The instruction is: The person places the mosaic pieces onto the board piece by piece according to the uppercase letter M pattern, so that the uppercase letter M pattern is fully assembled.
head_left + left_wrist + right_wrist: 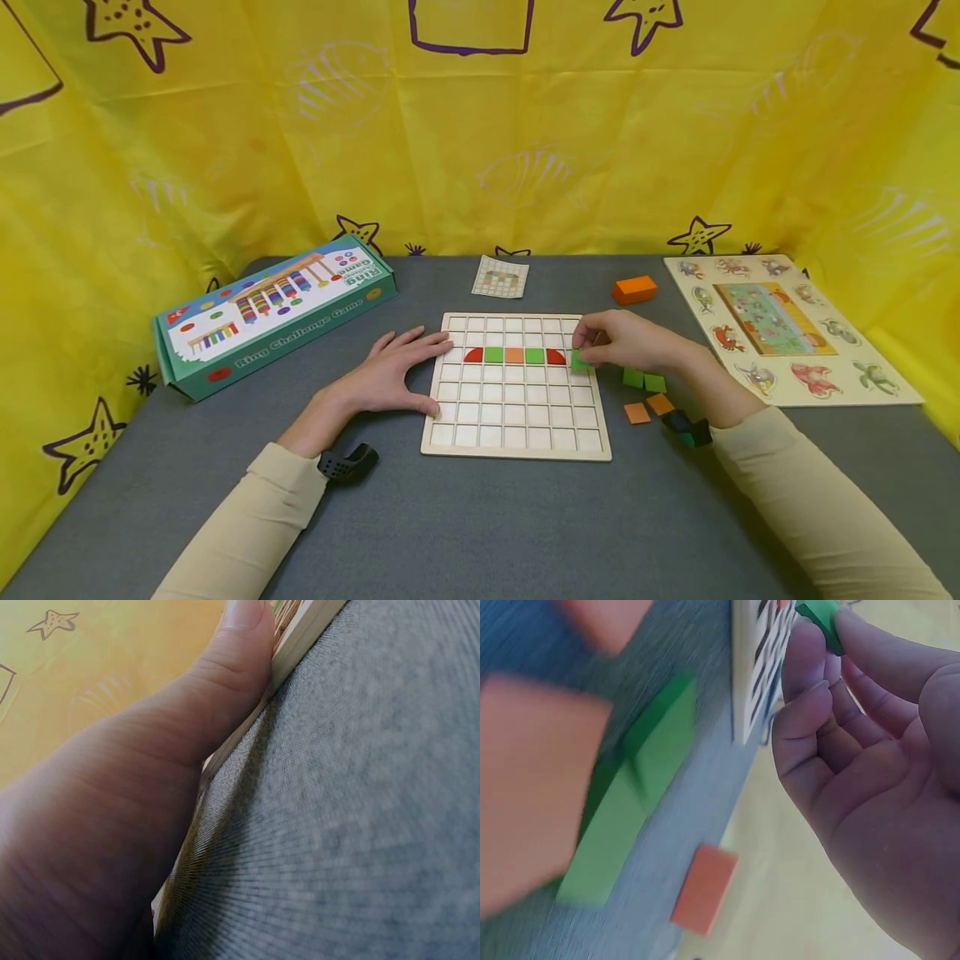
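A wooden grid board [516, 454] lies flat on the grey table. One row holds a red curved tile [474, 356], a green square tile [492, 355], an orange tile [513, 355], another green tile [534, 356] and a second red curved tile [555, 357]. My left hand [390, 375] rests at the board's left edge, fingers and thumb spread, the thumb [217, 690] against the rim in the left wrist view. Over the board's right edge, my right hand [622, 340] pinches a green square tile [823, 622] between thumb and fingertips.
Loose green tiles [644, 381] and orange tiles [637, 413] lie right of the board. Behind it are a pattern card [500, 277] and an orange block [634, 290]. A green game box [277, 317] stands left, a sea-animal puzzle board [780, 333] right.
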Demonstrator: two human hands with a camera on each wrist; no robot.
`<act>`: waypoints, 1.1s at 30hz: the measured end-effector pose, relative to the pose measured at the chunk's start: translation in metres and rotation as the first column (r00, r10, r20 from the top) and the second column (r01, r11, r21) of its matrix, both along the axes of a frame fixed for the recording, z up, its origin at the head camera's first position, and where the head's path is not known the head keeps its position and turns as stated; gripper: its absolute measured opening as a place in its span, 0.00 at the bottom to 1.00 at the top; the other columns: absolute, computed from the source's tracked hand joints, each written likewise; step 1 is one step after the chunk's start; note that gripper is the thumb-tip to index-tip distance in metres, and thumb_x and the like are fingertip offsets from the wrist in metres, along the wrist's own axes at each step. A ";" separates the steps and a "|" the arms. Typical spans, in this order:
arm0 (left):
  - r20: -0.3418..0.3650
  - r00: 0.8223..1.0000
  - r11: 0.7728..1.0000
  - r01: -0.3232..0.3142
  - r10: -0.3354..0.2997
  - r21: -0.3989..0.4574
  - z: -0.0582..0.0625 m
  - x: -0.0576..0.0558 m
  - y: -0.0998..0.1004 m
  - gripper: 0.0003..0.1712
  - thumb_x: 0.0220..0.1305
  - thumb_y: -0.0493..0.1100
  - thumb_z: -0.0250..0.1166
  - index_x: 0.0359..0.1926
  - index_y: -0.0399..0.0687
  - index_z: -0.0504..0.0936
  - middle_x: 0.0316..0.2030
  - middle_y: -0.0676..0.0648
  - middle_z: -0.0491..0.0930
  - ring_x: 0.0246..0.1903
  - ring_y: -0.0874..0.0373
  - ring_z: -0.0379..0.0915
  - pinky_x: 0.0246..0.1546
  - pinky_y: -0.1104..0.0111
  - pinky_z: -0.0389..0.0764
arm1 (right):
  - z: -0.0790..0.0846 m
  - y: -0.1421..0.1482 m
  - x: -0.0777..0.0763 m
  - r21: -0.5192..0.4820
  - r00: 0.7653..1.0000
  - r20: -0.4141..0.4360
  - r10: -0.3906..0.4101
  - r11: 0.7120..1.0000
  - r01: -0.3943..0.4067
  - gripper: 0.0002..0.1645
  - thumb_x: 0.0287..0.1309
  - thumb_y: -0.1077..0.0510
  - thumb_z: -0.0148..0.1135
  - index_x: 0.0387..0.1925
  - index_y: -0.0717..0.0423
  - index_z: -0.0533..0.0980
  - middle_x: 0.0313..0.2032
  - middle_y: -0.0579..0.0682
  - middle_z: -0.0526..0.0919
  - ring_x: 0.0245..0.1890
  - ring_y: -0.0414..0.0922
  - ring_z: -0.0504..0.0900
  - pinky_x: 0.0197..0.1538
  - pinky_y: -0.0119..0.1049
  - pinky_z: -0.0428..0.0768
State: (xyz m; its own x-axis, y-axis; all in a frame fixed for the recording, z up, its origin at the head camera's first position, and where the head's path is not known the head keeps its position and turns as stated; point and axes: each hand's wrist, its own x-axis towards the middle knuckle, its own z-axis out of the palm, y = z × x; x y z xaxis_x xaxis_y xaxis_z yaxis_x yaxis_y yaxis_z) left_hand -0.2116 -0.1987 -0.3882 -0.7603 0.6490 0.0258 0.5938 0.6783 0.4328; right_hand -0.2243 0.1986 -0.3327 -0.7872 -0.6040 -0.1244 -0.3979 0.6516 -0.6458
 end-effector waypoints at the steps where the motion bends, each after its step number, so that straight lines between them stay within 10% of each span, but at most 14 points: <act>1: -0.003 1.000 1.000 0.001 -0.001 -0.002 0.000 0.000 0.000 0.59 0.50 0.72 0.73 0.78 0.54 0.62 0.77 0.52 0.55 0.77 0.42 0.39 0.69 0.38 0.34 | 0.000 -0.004 0.000 -0.003 1.000 0.005 0.001 1.000 -0.001 0.05 0.65 0.63 0.66 0.41 0.58 0.79 0.33 0.48 0.81 0.34 0.46 0.76 0.39 0.41 0.76; 33: 0.002 1.000 1.000 -0.013 0.013 -0.010 0.005 0.003 0.002 0.58 0.50 0.72 0.73 0.77 0.55 0.63 0.77 0.52 0.55 0.77 0.43 0.39 0.69 0.38 0.35 | -0.003 -0.125 -0.017 -0.007 0.986 -0.032 0.165 0.986 -0.165 0.03 0.67 0.62 0.65 0.40 0.57 0.79 0.33 0.47 0.80 0.33 0.43 0.76 0.41 0.36 0.75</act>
State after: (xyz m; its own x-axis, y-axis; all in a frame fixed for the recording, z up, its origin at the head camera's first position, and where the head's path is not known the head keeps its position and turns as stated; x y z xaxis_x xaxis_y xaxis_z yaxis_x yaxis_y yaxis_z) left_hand -0.2089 -0.1966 -0.3835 -0.7687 0.6394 0.0180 0.5841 0.6902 0.4272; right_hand -0.2411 0.0737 -0.3359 -0.6802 -0.7268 -0.0955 -0.5192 0.5696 -0.6372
